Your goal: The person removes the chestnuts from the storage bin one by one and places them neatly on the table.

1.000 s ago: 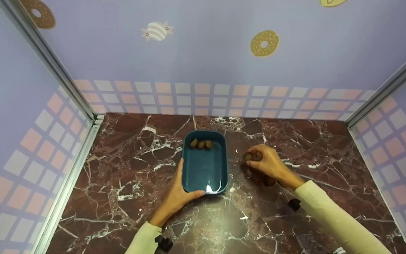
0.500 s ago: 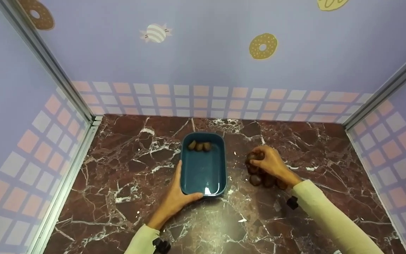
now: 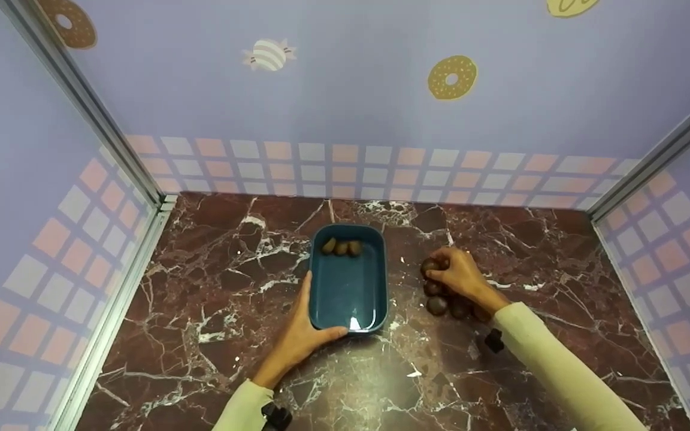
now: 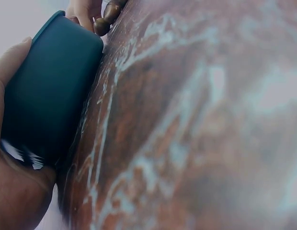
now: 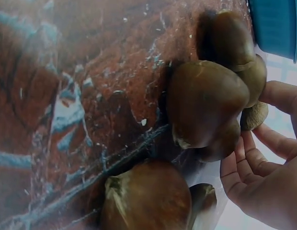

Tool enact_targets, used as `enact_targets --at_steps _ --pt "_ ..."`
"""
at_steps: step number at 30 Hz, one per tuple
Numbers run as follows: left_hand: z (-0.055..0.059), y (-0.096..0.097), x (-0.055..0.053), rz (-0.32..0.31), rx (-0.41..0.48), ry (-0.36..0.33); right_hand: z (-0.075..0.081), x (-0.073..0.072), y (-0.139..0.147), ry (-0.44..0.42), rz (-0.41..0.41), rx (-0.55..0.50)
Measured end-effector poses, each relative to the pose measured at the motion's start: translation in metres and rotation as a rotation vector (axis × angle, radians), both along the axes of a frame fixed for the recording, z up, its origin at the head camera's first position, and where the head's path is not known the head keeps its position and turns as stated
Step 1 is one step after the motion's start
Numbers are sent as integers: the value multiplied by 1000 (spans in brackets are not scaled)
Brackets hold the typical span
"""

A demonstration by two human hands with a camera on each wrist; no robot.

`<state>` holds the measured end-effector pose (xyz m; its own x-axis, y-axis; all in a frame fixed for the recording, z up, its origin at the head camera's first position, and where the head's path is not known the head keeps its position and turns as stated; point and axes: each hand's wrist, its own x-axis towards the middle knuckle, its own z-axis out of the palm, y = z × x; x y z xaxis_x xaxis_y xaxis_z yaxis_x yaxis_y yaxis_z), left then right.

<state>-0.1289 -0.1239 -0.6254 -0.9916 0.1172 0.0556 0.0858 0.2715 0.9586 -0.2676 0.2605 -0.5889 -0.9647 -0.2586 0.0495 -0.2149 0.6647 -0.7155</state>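
A deep teal rectangular dish (image 3: 348,287) stands on the marble-patterned tabletop, with three brown chestnuts (image 3: 354,247) lined up at its far end. My left hand (image 3: 304,329) rests against the dish's near left corner, fingers straight along the side and thumb along the near rim. In the left wrist view the dish's wall (image 4: 55,81) lies beside that hand. To the right of the dish, my right hand (image 3: 463,276) pinches a chestnut (image 5: 254,116) at a pile. Several larger-looking chestnuts (image 5: 206,103) lie close by in the right wrist view; the hand partly hides the pile.
More loose chestnuts (image 3: 437,306) lie under and in front of the right hand. Small pale crumbs dot the tabletop (image 3: 225,269) between the dish and the pile. Purple patterned walls (image 3: 357,108) close off the back and both sides.
The right hand has shifted slightly right and nearer at the pile, uncovering more of the chestnuts in front. The left hand and the dish stay in place.
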Motion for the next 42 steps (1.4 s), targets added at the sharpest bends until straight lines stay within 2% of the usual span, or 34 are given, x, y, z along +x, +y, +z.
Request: enact_targets --at_steps 9,15,20,26,29,37,42 --pt "-1 2 -2 -6 5 -1 1 -2 3 16 -21 18" --pt "0 2 -1 -2 17 -4 15 2 -5 74 -36 23" --pt "-1 2 -2 -10 54 1 34 6 -19 138 30 10" --pt "0 3 -2 -10 42 8 55 8 -39 215 102 27" --pt "0 3 -4 -5 28 5 62 9 -50 227 126 51" --pt "-2 1 -3 -7 46 9 65 10 -89 215 252 28" --pt "-1 1 -2 -11 36 7 62 7 -110 213 293 36"
